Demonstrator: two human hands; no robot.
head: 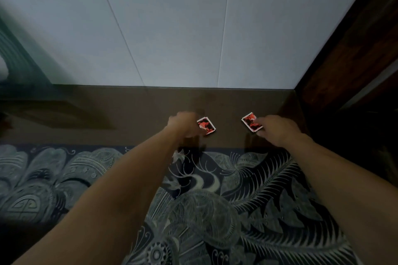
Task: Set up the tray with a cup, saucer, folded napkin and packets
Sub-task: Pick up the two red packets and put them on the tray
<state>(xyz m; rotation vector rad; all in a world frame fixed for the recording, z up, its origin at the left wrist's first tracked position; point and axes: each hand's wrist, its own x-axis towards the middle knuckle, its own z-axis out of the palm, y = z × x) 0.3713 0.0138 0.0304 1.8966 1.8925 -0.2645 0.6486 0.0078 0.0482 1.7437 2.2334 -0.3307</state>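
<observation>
Two small red-and-black packets with white edges sit over a dark brown surface (129,114). My left hand (185,123) is closed around the left edge of one packet (207,126). My right hand (276,128) pinches the lower right corner of the other packet (249,121). Both packets are tilted, and I cannot tell whether they rest on the surface or are lifted off it. No tray, cup, saucer or napkin is in view.
A pale wall (172,28) rises behind the brown surface. A dark wooden frame (355,49) stands at the right. Dark blue patterned cloth (204,211) covers the near area under my arms. A blurred teal object (19,66) is at the left edge.
</observation>
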